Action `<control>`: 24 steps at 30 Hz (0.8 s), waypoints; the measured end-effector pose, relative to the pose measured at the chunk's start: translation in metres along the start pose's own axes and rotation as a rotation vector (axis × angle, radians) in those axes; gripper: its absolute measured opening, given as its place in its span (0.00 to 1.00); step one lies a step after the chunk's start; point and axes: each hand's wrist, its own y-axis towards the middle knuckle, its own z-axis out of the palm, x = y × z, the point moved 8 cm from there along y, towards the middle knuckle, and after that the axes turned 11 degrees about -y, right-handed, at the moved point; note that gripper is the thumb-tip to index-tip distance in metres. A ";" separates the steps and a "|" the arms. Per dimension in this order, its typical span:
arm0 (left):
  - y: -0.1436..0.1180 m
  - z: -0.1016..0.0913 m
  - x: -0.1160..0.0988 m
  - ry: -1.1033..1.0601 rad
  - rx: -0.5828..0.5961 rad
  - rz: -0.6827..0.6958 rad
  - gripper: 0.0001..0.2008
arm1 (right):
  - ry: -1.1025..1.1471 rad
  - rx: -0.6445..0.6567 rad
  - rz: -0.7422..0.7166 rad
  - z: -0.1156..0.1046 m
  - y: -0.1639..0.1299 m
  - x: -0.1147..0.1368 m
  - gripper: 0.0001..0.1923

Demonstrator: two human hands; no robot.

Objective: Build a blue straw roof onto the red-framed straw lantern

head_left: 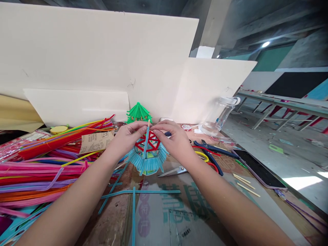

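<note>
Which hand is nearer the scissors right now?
Right. The right hand is just above and slightly behind the scissors, its wrist passing over their handle end. The left hand is farther off, on the far side of the blue model.

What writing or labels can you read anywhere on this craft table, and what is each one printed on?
No text here reads clearly.
Brown paper label on the pipe cleaner bundle: printed lines, too small to read.
Cardboard sheet under the hands: large green characters, partly covered and seen at an angle, not legible; small dark print near the bottom, blurred.
Blue model, scissors, phone, bottle: no readable text.
</note>
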 end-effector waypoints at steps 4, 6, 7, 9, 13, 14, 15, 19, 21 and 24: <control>0.000 0.001 0.004 -0.096 -0.017 -0.042 0.24 | -0.007 0.004 0.006 0.001 0.000 0.000 0.08; -0.001 0.001 0.003 -0.113 -0.024 -0.046 0.24 | -0.021 0.008 0.009 0.001 -0.001 0.000 0.08; -0.001 0.002 0.003 -0.117 -0.023 -0.048 0.23 | -0.027 0.012 0.011 0.001 -0.001 0.000 0.08; -0.001 0.002 0.003 -0.124 -0.016 -0.054 0.23 | -0.031 0.024 0.012 0.002 -0.001 0.000 0.08; 0.000 0.005 0.007 -0.178 0.003 -0.076 0.22 | -0.018 0.038 -0.009 0.004 -0.001 0.002 0.08; 0.000 0.005 0.009 -0.192 0.008 -0.081 0.21 | -0.016 0.040 -0.014 0.005 -0.001 0.002 0.08; 0.000 0.006 0.010 -0.202 0.009 -0.084 0.21 | -0.014 0.043 -0.016 0.005 -0.001 0.002 0.08; 0.000 0.007 0.011 -0.220 -0.003 -0.082 0.21 | -0.018 0.055 -0.008 0.004 0.000 0.001 0.08; -0.001 0.008 0.009 -0.229 0.003 -0.085 0.22 | -0.032 0.047 -0.009 -0.002 0.002 0.003 0.08; -0.002 0.002 -0.001 -0.139 0.003 -0.073 0.24 | -0.066 0.014 -0.020 -0.023 0.004 0.014 0.08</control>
